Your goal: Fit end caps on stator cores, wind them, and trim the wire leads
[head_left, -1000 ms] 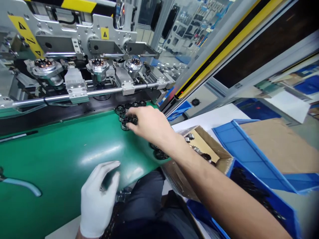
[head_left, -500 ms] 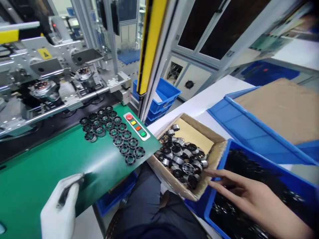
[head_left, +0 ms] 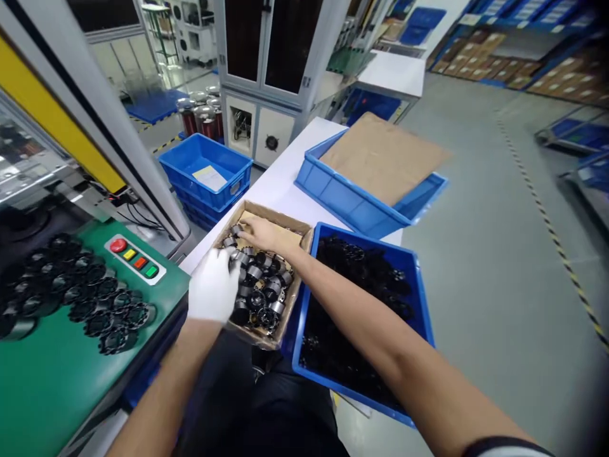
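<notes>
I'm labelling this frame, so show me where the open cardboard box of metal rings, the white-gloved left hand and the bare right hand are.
open cardboard box of metal rings [head_left: 280, 218]: head view, far rim.
white-gloved left hand [head_left: 212, 291]: head view, back of the glove.
bare right hand [head_left: 261, 235]: head view, back of the hand.

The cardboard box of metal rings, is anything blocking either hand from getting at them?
Nothing visible does. The cardboard box is open-topped; the bare right hand and gloved left hand are both already inside, on the metal rings.

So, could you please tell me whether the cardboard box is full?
Partly full: metal rings cover the cardboard box near end; bare floor shows beyond.
</notes>
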`<state>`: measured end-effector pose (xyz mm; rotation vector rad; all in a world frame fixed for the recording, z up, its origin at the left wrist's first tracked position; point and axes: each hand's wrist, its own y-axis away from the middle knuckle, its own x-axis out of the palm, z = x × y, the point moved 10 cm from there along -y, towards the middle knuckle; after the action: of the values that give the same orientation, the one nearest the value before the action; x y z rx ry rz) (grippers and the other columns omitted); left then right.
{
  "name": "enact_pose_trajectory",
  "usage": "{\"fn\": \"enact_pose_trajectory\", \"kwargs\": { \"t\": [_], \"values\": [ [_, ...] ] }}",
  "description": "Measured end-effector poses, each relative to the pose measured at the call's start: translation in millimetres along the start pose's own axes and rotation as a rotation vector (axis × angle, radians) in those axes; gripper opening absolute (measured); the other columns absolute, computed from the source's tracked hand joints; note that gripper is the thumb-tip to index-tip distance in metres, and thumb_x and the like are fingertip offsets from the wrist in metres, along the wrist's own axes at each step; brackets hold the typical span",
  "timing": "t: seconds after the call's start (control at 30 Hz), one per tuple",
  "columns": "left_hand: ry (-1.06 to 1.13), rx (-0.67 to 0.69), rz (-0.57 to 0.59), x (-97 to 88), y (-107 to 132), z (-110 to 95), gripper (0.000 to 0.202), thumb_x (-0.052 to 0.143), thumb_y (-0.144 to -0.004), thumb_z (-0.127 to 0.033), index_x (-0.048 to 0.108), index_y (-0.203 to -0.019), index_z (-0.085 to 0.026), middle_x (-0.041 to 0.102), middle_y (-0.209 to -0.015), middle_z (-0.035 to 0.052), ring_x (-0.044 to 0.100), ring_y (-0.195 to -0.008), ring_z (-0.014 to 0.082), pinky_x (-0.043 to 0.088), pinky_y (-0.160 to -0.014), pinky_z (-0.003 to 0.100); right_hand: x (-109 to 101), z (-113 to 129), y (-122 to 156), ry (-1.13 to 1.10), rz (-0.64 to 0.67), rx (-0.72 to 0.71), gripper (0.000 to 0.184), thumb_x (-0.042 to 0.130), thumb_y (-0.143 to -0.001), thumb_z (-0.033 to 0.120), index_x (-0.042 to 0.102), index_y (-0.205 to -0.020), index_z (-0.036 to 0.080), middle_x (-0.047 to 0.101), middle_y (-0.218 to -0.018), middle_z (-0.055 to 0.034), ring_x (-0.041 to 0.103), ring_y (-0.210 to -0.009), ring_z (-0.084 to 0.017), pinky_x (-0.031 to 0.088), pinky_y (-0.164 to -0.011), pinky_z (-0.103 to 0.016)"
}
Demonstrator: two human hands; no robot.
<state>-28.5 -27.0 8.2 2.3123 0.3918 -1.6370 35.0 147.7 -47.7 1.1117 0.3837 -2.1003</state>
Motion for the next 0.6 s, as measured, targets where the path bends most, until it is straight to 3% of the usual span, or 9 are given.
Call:
{"fn": "enact_pose_trajectory", "kwargs": {
  "t": [0.1, 0.17, 0.27, 0.37, 0.47, 0.6],
  "values": [
    [-0.135, -0.075, 0.074, 14.5, -55, -8, 0.036, 0.053, -0.116, -0.026, 0.076, -0.141, -0.012, 0.077, -0.142, 0.0240, 0.079, -0.130, 0.0386, 0.063, -0.108, 0.051, 13, -4, -19, 0.015, 0.075, -0.008, 0.042, 0.078, -0.112, 0.043, 0.072, -0.145, 0.018, 0.075, -0.145, -0.0125, 0.077, -0.124, -0.028, 0.069, -0.106, -0.051],
    [-0.211, -0.103, 0.152, 25.0, -82, -11, 0.029, 0.059, -0.116, -0.025, 0.078, -0.133, -0.011, 0.081, -0.133, 0.0196, 0.079, -0.129, 0.0344, 0.062, -0.111, 0.049, 15, -10, -20, 0.024, 0.089, -0.006, 0.043, 0.078, -0.112, 0.043, 0.072, -0.146, 0.018, 0.075, -0.144, -0.0125, 0.077, -0.123, -0.028, 0.069, -0.105, -0.050],
    [-0.294, -0.112, 0.253, 34.8, -108, -12, 0.029, 0.070, -0.114, -0.036, 0.078, -0.131, -0.014, 0.081, -0.135, 0.0132, 0.077, -0.130, 0.0291, 0.062, -0.116, 0.053, 10, -20, -11, 0.041, 0.062, -0.003, 0.042, 0.079, -0.111, 0.043, 0.073, -0.144, 0.018, 0.075, -0.144, -0.0123, 0.077, -0.125, -0.028, 0.068, -0.107, -0.051],
    [-0.330, -0.098, 0.327, 38.7, -122, -12, 0.036, 0.080, -0.108, -0.044, 0.079, -0.129, -0.015, 0.080, -0.137, 0.0134, 0.077, -0.130, 0.0302, 0.062, -0.117, 0.057, -2, -29, 6, 0.055, -0.011, 0.029, 0.039, 0.080, -0.110, 0.041, 0.073, -0.141, 0.018, 0.074, -0.144, -0.0123, 0.075, -0.127, -0.029, 0.065, -0.110, -0.053],
    [-0.319, -0.074, 0.311, 36.6, -126, -13, 0.038, 0.078, -0.109, -0.045, 0.078, -0.132, -0.015, 0.079, -0.138, 0.0143, 0.076, -0.132, 0.0311, 0.062, -0.117, 0.057, -10, -29, 25, 0.021, -0.039, 0.038, 0.031, 0.076, -0.107, 0.033, 0.074, -0.133, 0.017, 0.076, -0.141, -0.0144, 0.073, -0.124, -0.029, 0.059, -0.110, -0.047],
    [-0.293, -0.023, 0.270, 37.7, -114, -18, 0.036, 0.073, -0.113, -0.045, 0.077, -0.135, -0.016, 0.079, -0.136, 0.0127, 0.077, -0.127, 0.0285, 0.065, -0.113, 0.054, 4, -20, 36, -0.133, 0.171, -0.055, 0.022, 0.076, -0.101, 0.042, 0.080, -0.103, 0.020, 0.085, -0.105, -0.0060, 0.077, -0.096, -0.023, 0.057, -0.090, -0.034]
  ]
}}
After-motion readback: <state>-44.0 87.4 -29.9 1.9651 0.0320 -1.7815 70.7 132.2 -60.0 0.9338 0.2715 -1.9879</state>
